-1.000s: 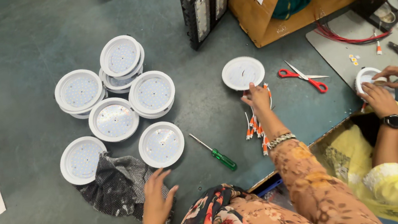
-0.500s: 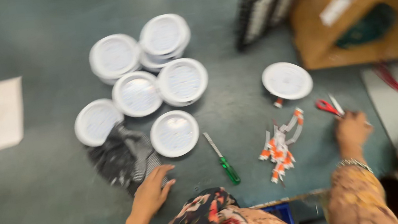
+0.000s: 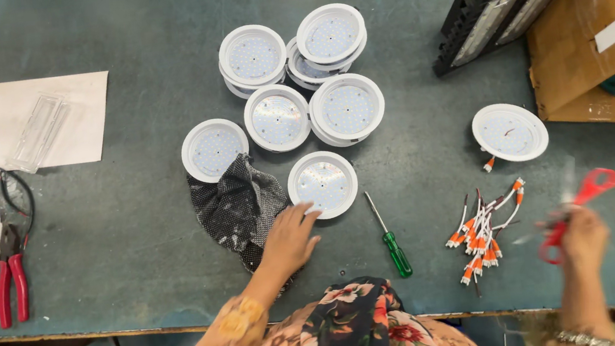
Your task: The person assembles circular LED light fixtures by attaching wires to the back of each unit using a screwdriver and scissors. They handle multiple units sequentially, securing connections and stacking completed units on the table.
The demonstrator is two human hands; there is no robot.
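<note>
While the right hand (image 3: 582, 235) grips the red-handled scissors (image 3: 581, 202) near the counter's right end, its fingers closed through or around the handles and the whole thing smeared by motion, the left hand (image 3: 288, 238) lies flat on the counter (image 3: 136, 241) with its fingers spread and gripping nothing. Its fingertips (image 3: 311, 213) touch or nearly touch the lower rim of the nearest round white lamp disc (image 3: 323, 184), which sits just up and to the right of them; the wrist covers the lower edge of a dark speckled cloth (image 3: 237, 201). The scissors point up and to the right, away from the body. Just left of them lies a loose bundle of short white leads with orange ends (image 3: 485, 233), its long axis running from lower left to upper right, so the right hand is much the nearer of the two. A green-handled screwdriver (image 3: 391, 235) lies between the hands, blade pointing up and slightly left, handle toward the person. A single lamp disc with a trailing lead (image 3: 510, 132) sits apart above the bundle.
</note>
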